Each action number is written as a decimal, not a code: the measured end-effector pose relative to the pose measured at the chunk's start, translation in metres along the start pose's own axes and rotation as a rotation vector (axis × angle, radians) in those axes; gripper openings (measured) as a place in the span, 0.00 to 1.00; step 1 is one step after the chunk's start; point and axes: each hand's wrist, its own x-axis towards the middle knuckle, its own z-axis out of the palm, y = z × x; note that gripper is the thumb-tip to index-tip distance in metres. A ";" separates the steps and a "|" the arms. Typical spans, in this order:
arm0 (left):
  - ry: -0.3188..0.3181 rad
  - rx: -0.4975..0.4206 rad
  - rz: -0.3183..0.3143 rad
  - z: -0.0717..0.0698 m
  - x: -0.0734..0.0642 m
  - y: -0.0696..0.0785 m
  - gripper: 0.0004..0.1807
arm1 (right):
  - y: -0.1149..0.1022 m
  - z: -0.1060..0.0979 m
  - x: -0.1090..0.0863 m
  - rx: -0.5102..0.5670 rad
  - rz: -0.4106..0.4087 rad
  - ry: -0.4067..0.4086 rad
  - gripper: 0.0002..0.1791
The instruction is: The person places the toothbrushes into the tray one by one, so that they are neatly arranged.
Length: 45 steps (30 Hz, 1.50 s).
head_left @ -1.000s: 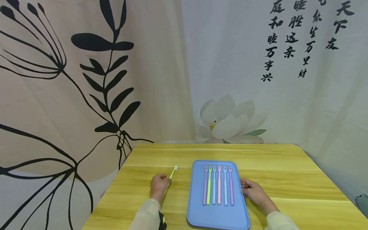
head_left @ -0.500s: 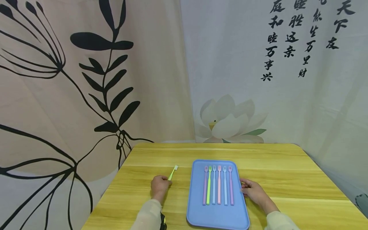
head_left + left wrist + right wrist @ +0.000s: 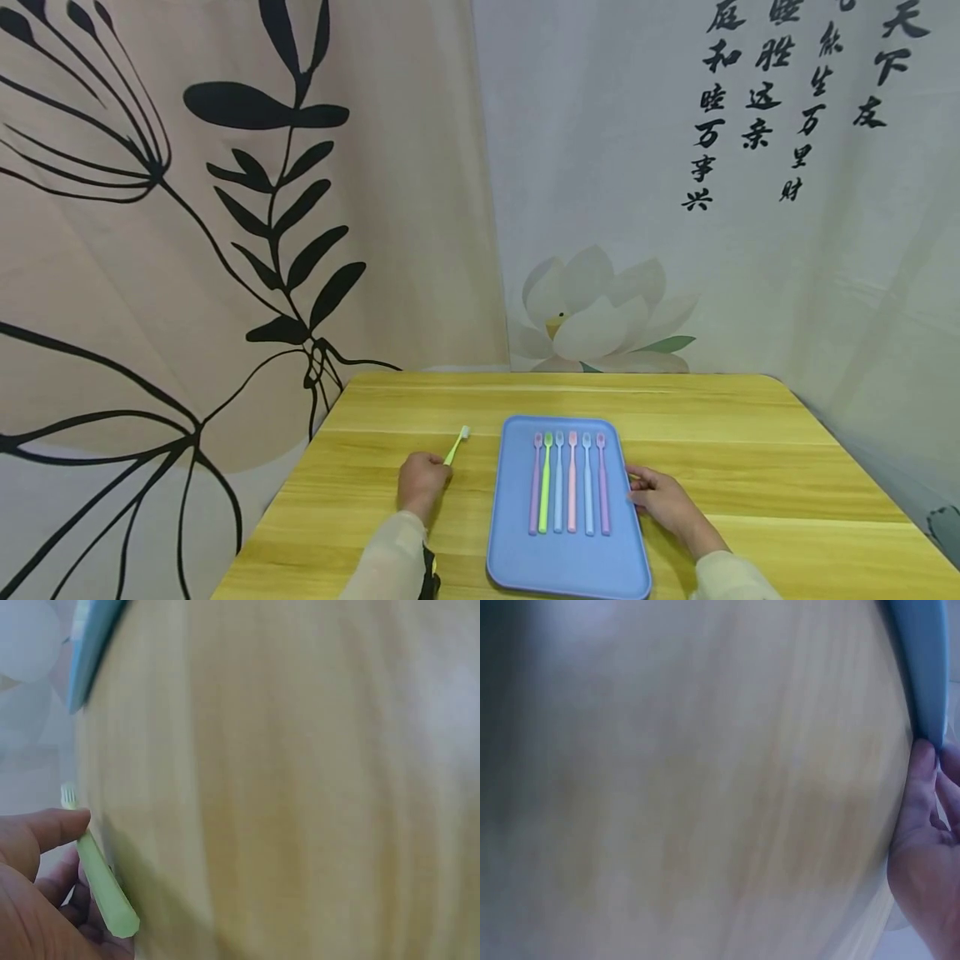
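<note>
My left hand holds a yellow-green toothbrush, left of the blue tray. Its white-bristled head points away from me. In the left wrist view, thumb and fingers pinch the toothbrush by its handle, and the handle's end sticks out below them. On the tray lie several toothbrushes side by side, heads at the far end: a purple one, a green one, a pink one and others in blue and purple. My right hand grips the tray's right rim with thumb and fingers.
The tray stands on a yellow wood-grain table, whose surface extends on both sides of it. A hanging cloth with printed plants, a lotus and writing rises behind the far table edge.
My left hand has shifted slightly to the right with the yellow-green toothbrush, whose head now sits a little further right and away. The tray and my right hand have stayed in place.
</note>
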 end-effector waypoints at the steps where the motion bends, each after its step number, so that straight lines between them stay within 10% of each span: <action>1: 0.000 -0.005 -0.002 0.000 0.001 0.001 0.08 | 0.000 0.000 0.000 0.000 -0.001 0.001 0.26; 13: -0.039 -0.201 0.002 0.012 0.006 0.028 0.11 | -0.003 0.000 -0.002 -0.007 0.003 0.003 0.26; 31: -0.048 -0.258 0.020 0.038 -0.009 0.054 0.06 | 0.000 -0.001 0.000 -0.005 0.023 -0.011 0.26; 45: 0.063 -0.242 0.032 0.065 -0.038 0.074 0.04 | 0.001 -0.001 0.000 -0.016 0.021 -0.010 0.26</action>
